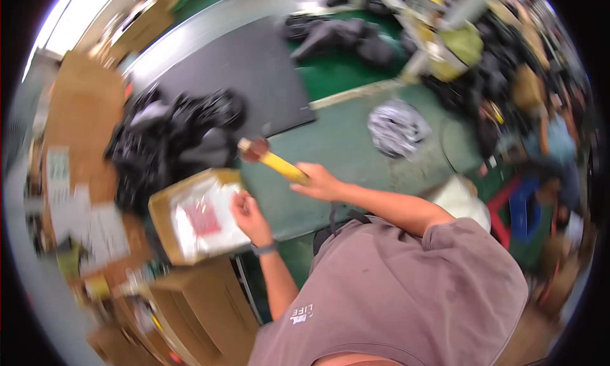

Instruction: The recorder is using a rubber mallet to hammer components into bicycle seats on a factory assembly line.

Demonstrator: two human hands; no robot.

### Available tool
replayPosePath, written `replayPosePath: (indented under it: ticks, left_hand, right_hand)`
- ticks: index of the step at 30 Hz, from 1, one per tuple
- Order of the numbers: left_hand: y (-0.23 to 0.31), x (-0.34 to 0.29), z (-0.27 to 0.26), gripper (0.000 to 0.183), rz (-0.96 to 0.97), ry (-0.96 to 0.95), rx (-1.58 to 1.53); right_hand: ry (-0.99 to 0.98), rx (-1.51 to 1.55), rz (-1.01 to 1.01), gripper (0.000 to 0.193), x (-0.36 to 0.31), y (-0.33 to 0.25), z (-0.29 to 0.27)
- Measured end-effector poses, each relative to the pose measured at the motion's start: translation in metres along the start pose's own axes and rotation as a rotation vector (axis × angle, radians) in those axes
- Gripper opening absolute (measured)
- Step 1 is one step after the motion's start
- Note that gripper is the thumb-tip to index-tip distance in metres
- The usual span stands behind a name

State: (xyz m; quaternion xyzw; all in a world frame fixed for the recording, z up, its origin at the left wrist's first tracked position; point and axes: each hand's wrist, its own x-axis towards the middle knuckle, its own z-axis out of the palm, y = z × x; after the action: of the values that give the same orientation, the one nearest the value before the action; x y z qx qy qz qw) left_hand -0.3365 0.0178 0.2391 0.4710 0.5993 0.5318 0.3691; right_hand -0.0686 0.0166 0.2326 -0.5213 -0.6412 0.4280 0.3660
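My right hand is shut on the yellow handle of a tape dispenser. Its brown tape roll points away to the upper left, above the box's far corner. My left hand rests with curled fingers on the right edge of an open cardboard box. Inside the box lies a clear plastic packet with a red patch. My left wrist carries a dark watch band. The picture is blurred by motion.
A heap of black bags lies behind the box, beside a dark grey mat on the green floor. A crumpled silver bag sits further right. Cardboard boxes stand at lower left. Another person is at the right rim.
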Motion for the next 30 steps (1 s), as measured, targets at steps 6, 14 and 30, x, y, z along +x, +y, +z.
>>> replayPosePath:
  ticks: [6, 14, 30]
  left_hand:
    - [0.031, -0.128, 0.216, 0.045, -0.144, -0.907, -0.083]
    - [0.024, -0.193, 0.61, 0.047, 0.333, -1.314, 0.17]
    - [0.025, -0.273, 0.995, 0.079, 0.832, -1.267, 0.957]
  right_hand:
    - [1.021, -0.118, 0.881, 0.036, -0.286, 0.164, -0.167]
    - [1.739, -0.438, 0.691, 0.061, -0.381, 0.333, -0.492]
    - [1.27, -0.61, 0.816, 0.056, -0.297, 0.471, -0.817]
